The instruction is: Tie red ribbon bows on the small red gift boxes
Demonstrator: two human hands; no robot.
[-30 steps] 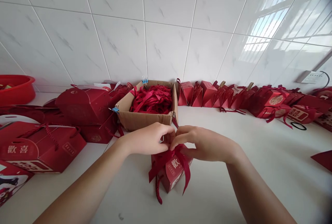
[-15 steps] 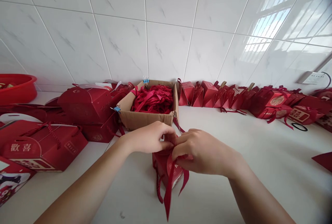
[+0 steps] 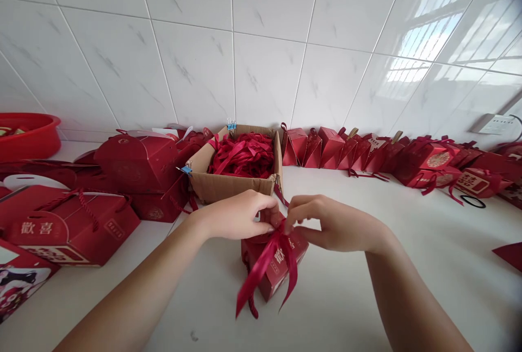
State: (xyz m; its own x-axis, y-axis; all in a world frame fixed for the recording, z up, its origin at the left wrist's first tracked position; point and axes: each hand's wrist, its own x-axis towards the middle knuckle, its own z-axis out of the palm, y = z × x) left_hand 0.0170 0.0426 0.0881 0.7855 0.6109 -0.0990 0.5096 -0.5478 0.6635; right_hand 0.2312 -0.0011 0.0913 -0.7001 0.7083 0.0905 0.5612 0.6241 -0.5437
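A small red gift box (image 3: 267, 273) with pale lettering stands on the white table in front of me. Red satin ribbon (image 3: 261, 267) is gathered at its top, and two tails hang down over the near side. My left hand (image 3: 244, 216) pinches the ribbon at the knot from the left. From the right, my right hand (image 3: 326, 221) has thumb and fingertips closed on the ribbon beside the knot. A twisted red cord (image 3: 252, 304) dangles at the box's left side. The fingers partly cover the knot.
Behind the hands, a cardboard box (image 3: 228, 187) holds a heap of red ribbon (image 3: 244, 156). Larger red boxes (image 3: 134, 161) are stacked at left near a red basin (image 3: 30, 134). A row of red boxes (image 3: 332, 145) lines the tiled wall at right. A black ring (image 3: 473, 201) lies farther right.
My right hand has risen and drawn slightly right, uncovering the box's lettering. The ribbon tails have swung, the longer one to the left.
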